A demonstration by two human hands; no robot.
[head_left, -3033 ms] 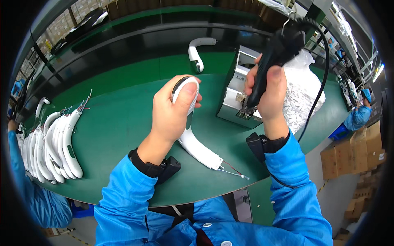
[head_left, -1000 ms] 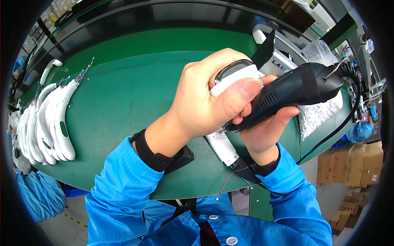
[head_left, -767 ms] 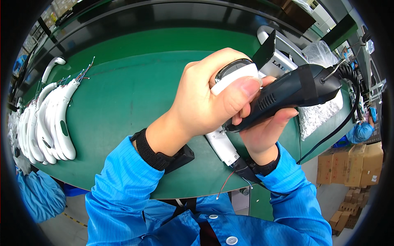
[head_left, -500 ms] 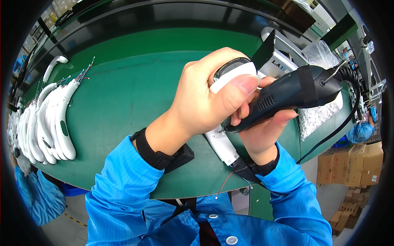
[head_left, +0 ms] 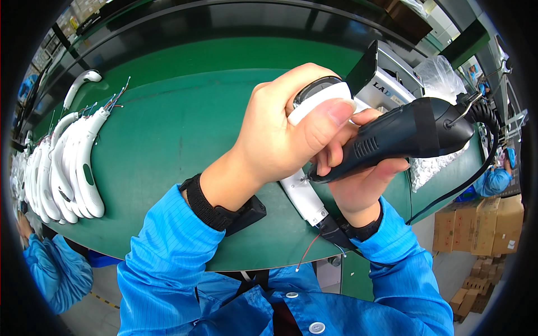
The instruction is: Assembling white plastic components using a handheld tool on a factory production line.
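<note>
My left hand [head_left: 274,126] is closed round a curved white plastic handle [head_left: 304,200], thumb across its upper end, where a dark glossy part shows. The handle's lower end hangs below my hand, with thin red and blue wires trailing from it. In my right hand [head_left: 358,193] lies a black electric screwdriver [head_left: 395,136], tilted with its tip down toward the left. That tip is right at the white handle, by a small screw-like metal bit; whether it touches is hard to make out. A hook and coiled cord leave the screwdriver's back end.
Several similar white handles [head_left: 70,171] with wires lie side by side on the green table [head_left: 162,151] at left; one more [head_left: 81,88] lies behind. At right are a silver device [head_left: 392,78] and a bag of small white parts [head_left: 431,171]. Cardboard boxes [head_left: 476,224] stand beyond.
The screwdriver and my right hand have shifted slightly to the right and down. My left hand and the handle have hardly moved. A person's blue sleeve at far left has moved.
</note>
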